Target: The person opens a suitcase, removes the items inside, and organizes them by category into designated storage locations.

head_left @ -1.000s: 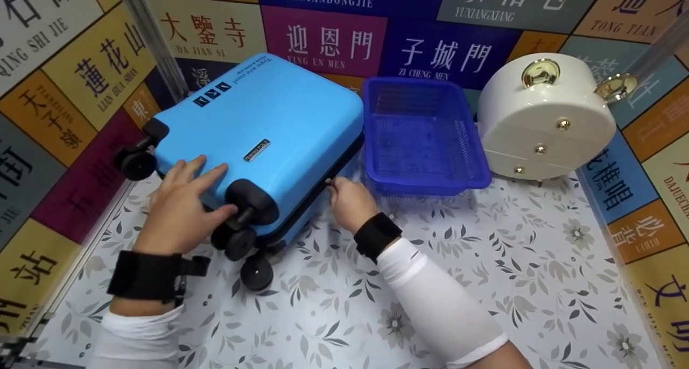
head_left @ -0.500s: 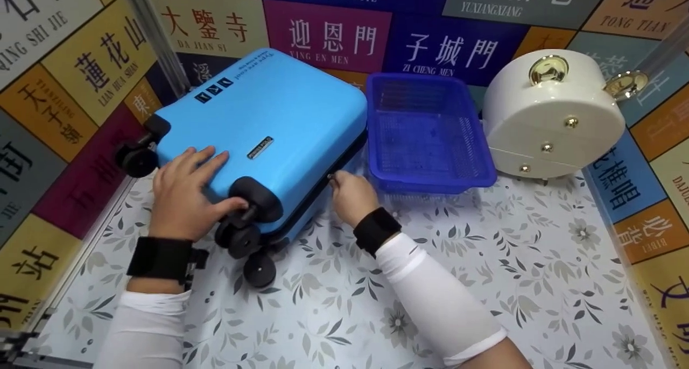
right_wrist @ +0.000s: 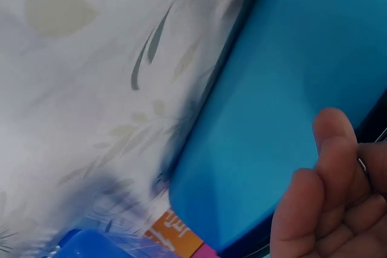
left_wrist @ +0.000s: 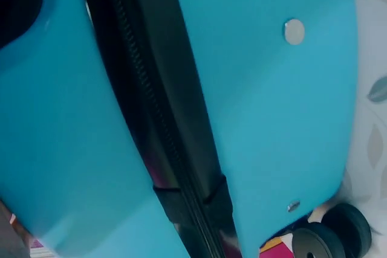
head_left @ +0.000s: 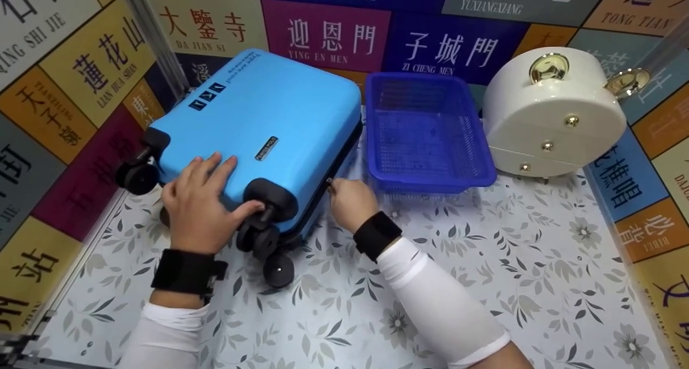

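Left hand (head_left: 202,202) has slid the suitcase (head_left: 269,121) rightward.

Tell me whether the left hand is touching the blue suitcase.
Touching. The head view shows the left hand lying flat on the blue suitcase, fingers spread over its shell near a wheel.

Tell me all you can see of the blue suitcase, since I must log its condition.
The suitcase is a glossy light-blue hard shell lying flat on the flowered table, black wheels toward the person, with a black zipper band along its side. The left hand rests on top; the right hand pinches the zipper pull. A blue basket stands beside it.
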The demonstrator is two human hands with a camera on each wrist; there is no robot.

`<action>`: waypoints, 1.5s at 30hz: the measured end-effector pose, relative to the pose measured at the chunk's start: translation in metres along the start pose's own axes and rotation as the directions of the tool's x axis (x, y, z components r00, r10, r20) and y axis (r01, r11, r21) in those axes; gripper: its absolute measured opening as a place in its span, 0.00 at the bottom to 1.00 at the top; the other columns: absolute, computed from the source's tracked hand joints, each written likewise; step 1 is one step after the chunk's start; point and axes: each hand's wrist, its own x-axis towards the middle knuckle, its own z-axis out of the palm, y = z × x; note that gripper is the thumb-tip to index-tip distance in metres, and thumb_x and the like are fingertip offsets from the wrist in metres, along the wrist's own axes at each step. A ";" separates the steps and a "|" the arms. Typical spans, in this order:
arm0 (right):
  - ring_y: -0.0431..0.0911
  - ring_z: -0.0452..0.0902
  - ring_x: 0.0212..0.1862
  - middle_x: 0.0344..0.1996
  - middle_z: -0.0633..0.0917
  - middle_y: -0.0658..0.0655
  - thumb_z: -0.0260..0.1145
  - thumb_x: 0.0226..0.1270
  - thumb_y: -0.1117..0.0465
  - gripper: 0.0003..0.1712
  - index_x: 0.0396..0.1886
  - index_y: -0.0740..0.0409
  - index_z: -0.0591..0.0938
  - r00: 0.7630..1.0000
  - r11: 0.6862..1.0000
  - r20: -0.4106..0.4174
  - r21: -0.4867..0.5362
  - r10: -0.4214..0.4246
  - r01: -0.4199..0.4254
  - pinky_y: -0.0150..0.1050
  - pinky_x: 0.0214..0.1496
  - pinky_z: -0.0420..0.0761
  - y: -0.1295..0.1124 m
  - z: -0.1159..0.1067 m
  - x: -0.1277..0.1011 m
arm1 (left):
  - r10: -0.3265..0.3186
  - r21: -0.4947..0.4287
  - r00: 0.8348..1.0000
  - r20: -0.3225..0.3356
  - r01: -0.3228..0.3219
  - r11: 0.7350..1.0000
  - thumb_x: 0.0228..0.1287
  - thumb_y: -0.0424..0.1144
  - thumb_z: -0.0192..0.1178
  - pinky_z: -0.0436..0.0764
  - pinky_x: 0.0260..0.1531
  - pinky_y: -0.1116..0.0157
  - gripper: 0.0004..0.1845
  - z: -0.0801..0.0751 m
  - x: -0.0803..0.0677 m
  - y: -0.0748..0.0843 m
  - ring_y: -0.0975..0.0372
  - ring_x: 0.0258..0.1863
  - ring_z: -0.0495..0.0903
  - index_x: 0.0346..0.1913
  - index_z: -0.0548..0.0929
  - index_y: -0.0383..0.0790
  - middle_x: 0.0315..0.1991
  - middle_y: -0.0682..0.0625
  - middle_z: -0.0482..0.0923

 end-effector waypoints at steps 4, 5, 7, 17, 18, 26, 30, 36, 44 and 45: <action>0.56 0.88 0.36 0.37 0.92 0.61 0.58 0.82 0.57 0.16 0.47 0.59 0.89 0.999 0.999 -0.017 -0.011 -0.045 0.045 0.53 0.44 0.87 0.001 -0.002 -0.005 | -0.012 0.040 1.000 -0.003 0.012 0.999 0.51 0.67 0.76 0.56 0.67 0.28 0.52 0.002 -0.008 0.012 0.39 0.79 0.60 0.78 0.72 0.51 0.79 0.41 0.67; 0.57 0.89 0.37 0.37 0.92 0.61 0.58 0.82 0.56 0.16 0.46 0.59 0.89 0.998 0.999 -0.028 -0.011 -0.051 0.051 0.54 0.45 0.87 0.002 -0.002 -0.005 | -0.013 0.047 1.000 0.004 0.013 0.999 0.52 0.67 0.76 0.56 0.67 0.28 0.52 0.001 -0.008 0.014 0.39 0.79 0.60 0.78 0.72 0.50 0.79 0.41 0.67; 0.58 0.89 0.39 0.38 0.92 0.61 0.58 0.82 0.56 0.16 0.44 0.59 0.89 0.998 0.999 -0.038 0.001 -0.053 0.053 0.54 0.46 0.87 0.004 -0.003 -0.005 | -0.010 0.046 0.999 0.034 0.009 0.999 0.52 0.66 0.76 0.56 0.67 0.28 0.52 -0.003 -0.007 0.018 0.38 0.78 0.60 0.78 0.72 0.49 0.79 0.40 0.66; 0.54 0.88 0.37 0.36 0.92 0.57 0.58 0.83 0.54 0.15 0.46 0.55 0.88 1.000 0.998 -0.001 0.061 -0.016 0.016 0.52 0.45 0.86 0.013 -0.001 -0.003 | 0.040 0.000 0.934 0.354 -0.042 0.999 0.43 0.65 0.83 0.41 0.77 0.30 0.66 -0.032 0.025 -0.008 0.38 0.85 0.45 0.85 0.59 0.53 0.86 0.41 0.49; 0.53 0.88 0.37 0.36 0.91 0.57 0.57 0.83 0.54 0.15 0.46 0.56 0.88 1.000 0.998 0.000 0.063 -0.018 0.017 0.52 0.45 0.86 0.013 -0.001 -0.003 | 0.044 0.005 0.934 0.355 -0.049 0.999 0.42 0.65 0.83 0.41 0.78 0.31 0.67 -0.031 0.026 -0.010 0.38 0.85 0.44 0.85 0.59 0.52 0.86 0.41 0.49; 0.56 0.90 0.41 0.39 0.92 0.59 0.57 0.83 0.54 0.15 0.46 0.56 0.88 1.000 0.998 -0.005 0.059 -0.011 0.011 0.54 0.48 0.86 0.014 0.000 -0.003 | 0.090 0.049 0.962 0.260 -0.106 0.993 0.39 0.63 0.85 0.49 0.79 0.34 0.67 -0.023 0.018 -0.012 0.38 0.83 0.53 0.83 0.62 0.48 0.84 0.39 0.57; 0.57 0.90 0.41 0.41 0.93 0.59 0.58 0.82 0.54 0.16 0.46 0.56 0.89 0.999 0.999 -0.020 0.046 -0.028 0.029 0.55 0.48 0.86 0.010 -0.001 -0.007 | 0.090 0.072 0.966 0.244 -0.110 0.991 0.40 0.65 0.84 0.51 0.79 0.34 0.67 -0.023 0.015 -0.012 0.39 0.82 0.54 0.83 0.62 0.48 0.83 0.39 0.58; 0.56 0.88 0.34 0.30 0.91 0.58 0.60 0.81 0.55 0.16 0.36 0.57 0.88 0.996 0.996 -0.025 0.029 -0.083 0.083 0.54 0.41 0.86 0.005 0.000 -0.016 | 0.063 0.076 0.963 0.262 -0.085 0.993 0.41 0.65 0.83 0.49 0.80 0.34 0.67 -0.023 0.015 -0.012 0.39 0.83 0.52 0.84 0.61 0.47 0.84 0.39 0.56; 0.57 0.88 0.38 0.33 0.91 0.59 0.61 0.79 0.57 0.15 0.33 0.58 0.87 0.993 0.993 -0.031 0.025 -0.112 0.113 0.55 0.44 0.86 0.001 0.004 -0.024 | 0.054 0.062 0.966 0.255 -0.072 0.995 0.43 0.64 0.83 0.48 0.79 0.32 0.67 -0.022 0.014 -0.007 0.38 0.83 0.51 0.84 0.59 0.47 0.84 0.39 0.54; 0.57 0.88 0.38 0.33 0.91 0.59 0.60 0.80 0.57 0.15 0.33 0.58 0.86 0.993 0.993 -0.030 0.033 -0.110 0.111 0.55 0.44 0.86 0.000 0.005 -0.023 | 0.053 0.059 0.963 0.263 -0.071 0.996 0.44 0.65 0.82 0.48 0.79 0.32 0.67 -0.024 0.015 -0.007 0.37 0.83 0.50 0.84 0.59 0.47 0.85 0.39 0.54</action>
